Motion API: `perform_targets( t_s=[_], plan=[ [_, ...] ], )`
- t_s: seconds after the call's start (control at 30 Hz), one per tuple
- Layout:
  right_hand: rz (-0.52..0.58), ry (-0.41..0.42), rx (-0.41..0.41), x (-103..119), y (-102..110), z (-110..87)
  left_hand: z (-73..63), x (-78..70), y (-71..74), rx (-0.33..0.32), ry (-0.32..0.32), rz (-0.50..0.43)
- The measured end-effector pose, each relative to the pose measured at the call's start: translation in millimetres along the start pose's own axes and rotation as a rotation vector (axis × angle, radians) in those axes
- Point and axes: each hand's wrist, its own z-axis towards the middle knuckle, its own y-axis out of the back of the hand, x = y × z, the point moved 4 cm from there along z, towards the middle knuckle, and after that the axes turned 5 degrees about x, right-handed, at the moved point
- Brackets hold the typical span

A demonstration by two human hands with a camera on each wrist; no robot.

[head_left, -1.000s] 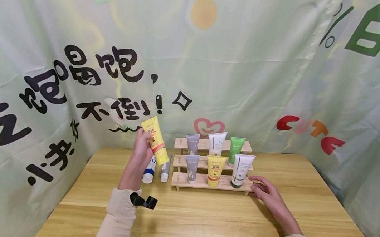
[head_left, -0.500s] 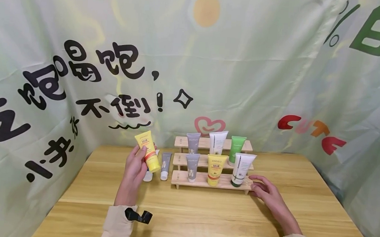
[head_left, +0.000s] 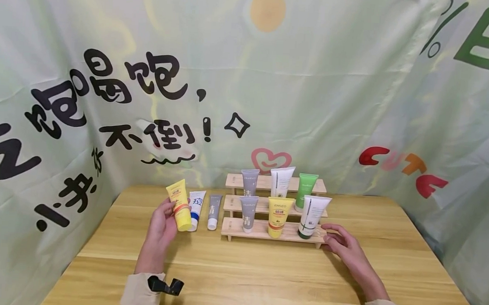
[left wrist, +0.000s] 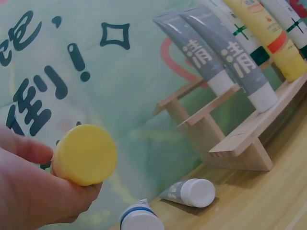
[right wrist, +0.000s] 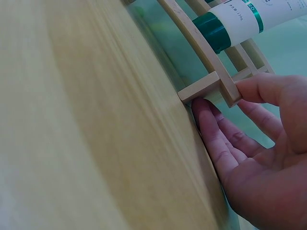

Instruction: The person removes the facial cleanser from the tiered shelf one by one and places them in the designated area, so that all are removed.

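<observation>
My left hand point(head_left: 161, 224) grips a yellow squeeze tube point(head_left: 179, 205) at the table's left, tilted, cap end down. In the left wrist view its round yellow cap point(left wrist: 86, 154) faces the camera. Beside it on the table lie a white-and-blue tube point(head_left: 198, 201), partly hidden behind the yellow one, and a grey tube point(head_left: 213, 211) with a white cap. My right hand point(head_left: 349, 250) holds the right end of a three-tier wooden display rack point(head_left: 231, 227). In the right wrist view, fingertips point(right wrist: 204, 108) sit against the rack's leg and another digit touches the shelf end.
Tubes stand cap down on the rack: a grey point(head_left: 248, 215), a yellow point(head_left: 278, 218) and a white one point(head_left: 312, 217) on the front tier. Behind them are a grey point(head_left: 249, 179), a white point(head_left: 281, 181) and a green tube point(head_left: 306, 190). A printed curtain point(head_left: 313, 105) hangs behind the table.
My left hand has lowered and moved left with the yellow tube, uncovering more of the white-and-blue and grey tubes. My right hand stays at the rack's end.
</observation>
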Motion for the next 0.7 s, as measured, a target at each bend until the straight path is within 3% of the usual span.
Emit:
perform_targets(
  t_s=[0.1,0.2,0.53,0.7],
  plan=[
    [-0.004,-0.002,0.004,1.1,0.1,0.0,0.5,-2.4,1.1,0.059,0.015,-0.061],
    [-0.005,-0.005,0.007,1.9,0.1,0.4,0.7,-4.2,4.6,0.078,0.019,-0.07],
    [0.007,0.03,0.014,0.2,-0.2,-1.6,-1.2,-0.3,27.6,-0.061,0.065,0.066],
    [0.01,0.016,0.013,0.1,0.6,-1.5,1.3,-3.6,32.1,-0.055,0.022,0.135]
  ],
)
